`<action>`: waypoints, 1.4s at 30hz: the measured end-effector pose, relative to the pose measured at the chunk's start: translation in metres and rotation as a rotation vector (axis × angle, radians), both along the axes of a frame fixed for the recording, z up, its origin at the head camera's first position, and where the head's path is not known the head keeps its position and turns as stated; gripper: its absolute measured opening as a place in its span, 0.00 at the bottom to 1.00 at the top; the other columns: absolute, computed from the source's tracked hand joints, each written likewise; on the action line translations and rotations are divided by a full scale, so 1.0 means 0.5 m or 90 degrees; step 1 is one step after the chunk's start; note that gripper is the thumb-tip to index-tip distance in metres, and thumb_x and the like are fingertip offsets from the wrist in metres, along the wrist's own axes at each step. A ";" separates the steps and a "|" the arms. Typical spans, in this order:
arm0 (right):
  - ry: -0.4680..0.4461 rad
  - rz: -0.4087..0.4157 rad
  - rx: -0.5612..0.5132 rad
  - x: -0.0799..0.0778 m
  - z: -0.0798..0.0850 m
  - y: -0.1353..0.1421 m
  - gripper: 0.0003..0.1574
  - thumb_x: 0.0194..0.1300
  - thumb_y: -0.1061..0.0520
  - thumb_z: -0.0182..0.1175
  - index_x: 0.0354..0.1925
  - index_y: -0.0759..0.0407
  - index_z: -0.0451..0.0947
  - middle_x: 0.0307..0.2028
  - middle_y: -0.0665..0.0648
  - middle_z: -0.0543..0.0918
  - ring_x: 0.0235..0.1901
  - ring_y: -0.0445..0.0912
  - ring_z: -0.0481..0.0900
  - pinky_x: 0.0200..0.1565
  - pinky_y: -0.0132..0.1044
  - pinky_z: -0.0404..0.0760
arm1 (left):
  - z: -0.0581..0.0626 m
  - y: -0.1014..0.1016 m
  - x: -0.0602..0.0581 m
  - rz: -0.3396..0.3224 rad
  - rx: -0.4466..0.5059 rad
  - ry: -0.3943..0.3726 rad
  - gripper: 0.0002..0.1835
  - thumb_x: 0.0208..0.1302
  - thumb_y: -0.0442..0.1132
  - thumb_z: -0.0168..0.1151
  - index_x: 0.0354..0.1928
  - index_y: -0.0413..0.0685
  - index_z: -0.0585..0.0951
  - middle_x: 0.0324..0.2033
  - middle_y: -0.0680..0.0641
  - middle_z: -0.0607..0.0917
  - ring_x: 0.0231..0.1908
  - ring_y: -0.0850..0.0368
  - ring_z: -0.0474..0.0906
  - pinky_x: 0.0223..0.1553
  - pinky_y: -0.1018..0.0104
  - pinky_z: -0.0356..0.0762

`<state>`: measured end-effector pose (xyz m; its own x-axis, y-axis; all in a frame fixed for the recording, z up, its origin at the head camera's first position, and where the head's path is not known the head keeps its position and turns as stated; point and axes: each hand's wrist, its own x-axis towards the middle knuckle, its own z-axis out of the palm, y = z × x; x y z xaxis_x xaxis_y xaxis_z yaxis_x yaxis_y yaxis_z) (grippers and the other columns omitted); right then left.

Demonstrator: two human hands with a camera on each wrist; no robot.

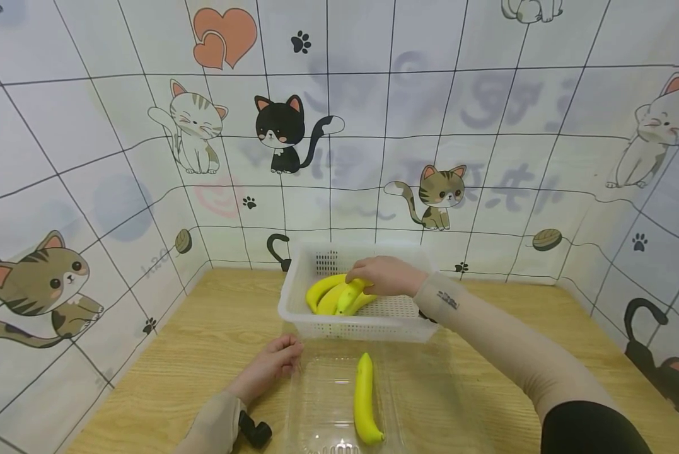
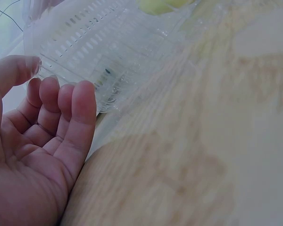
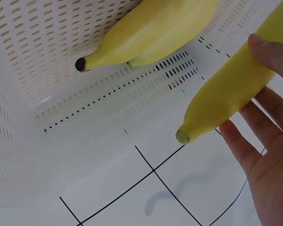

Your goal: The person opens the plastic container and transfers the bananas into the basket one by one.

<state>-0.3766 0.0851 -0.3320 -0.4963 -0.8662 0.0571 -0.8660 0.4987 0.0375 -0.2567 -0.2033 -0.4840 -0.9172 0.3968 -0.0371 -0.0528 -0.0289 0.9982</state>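
My right hand (image 1: pixel 387 276) is over the white perforated basket (image 1: pixel 362 329), its thumb and fingers gripping a yellow banana (image 3: pixel 231 89). Beside that banana, more bananas (image 3: pixel 141 35) lie in the basket, dark stem end showing in the right wrist view. My left hand (image 1: pixel 268 367) is at the far left corner of a clear plastic container (image 1: pixel 319 403). Its curled fingers and thumb pinch the container's edge, as the left wrist view shows. A single banana (image 1: pixel 364 400) lies lengthwise in the clear container.
The wooden tabletop (image 1: pixel 231 315) carries both containers, the basket standing behind the clear one. Behind and at the sides rises a white gridded wall covering (image 1: pixel 356 157) printed with cats. A black wrist device (image 1: pixel 254 432) sits on the left forearm.
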 end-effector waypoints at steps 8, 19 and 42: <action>-0.004 -0.028 0.022 -0.021 -0.002 0.004 0.25 0.59 0.61 0.69 0.55 0.50 0.78 0.52 0.52 0.80 0.50 0.47 0.78 0.53 0.40 0.76 | 0.000 0.002 0.002 0.003 -0.002 -0.001 0.07 0.73 0.41 0.52 0.37 0.46 0.69 0.30 0.51 0.72 0.30 0.60 0.72 0.34 0.67 0.75; -0.020 -0.048 0.058 -0.044 -0.024 -0.007 0.24 0.59 0.60 0.69 0.54 0.47 0.79 0.50 0.52 0.80 0.46 0.46 0.79 0.51 0.41 0.77 | -0.002 0.002 0.004 0.005 -0.004 0.002 0.08 0.74 0.42 0.52 0.38 0.46 0.69 0.30 0.51 0.72 0.31 0.60 0.71 0.35 0.67 0.75; -0.025 -0.068 0.176 -0.071 -0.058 -0.034 0.22 0.61 0.58 0.68 0.53 0.42 0.80 0.51 0.47 0.81 0.50 0.42 0.77 0.55 0.40 0.74 | 0.006 -0.001 0.004 0.014 -0.001 -0.006 0.10 0.72 0.43 0.55 0.39 0.44 0.69 0.31 0.51 0.72 0.32 0.59 0.70 0.35 0.67 0.74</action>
<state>-0.4123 0.0681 -0.3609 -0.5827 -0.7890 -0.1948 -0.8126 0.5626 0.1521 -0.2548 -0.2039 -0.4812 -0.9253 0.3765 -0.0462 -0.0611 -0.0279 0.9977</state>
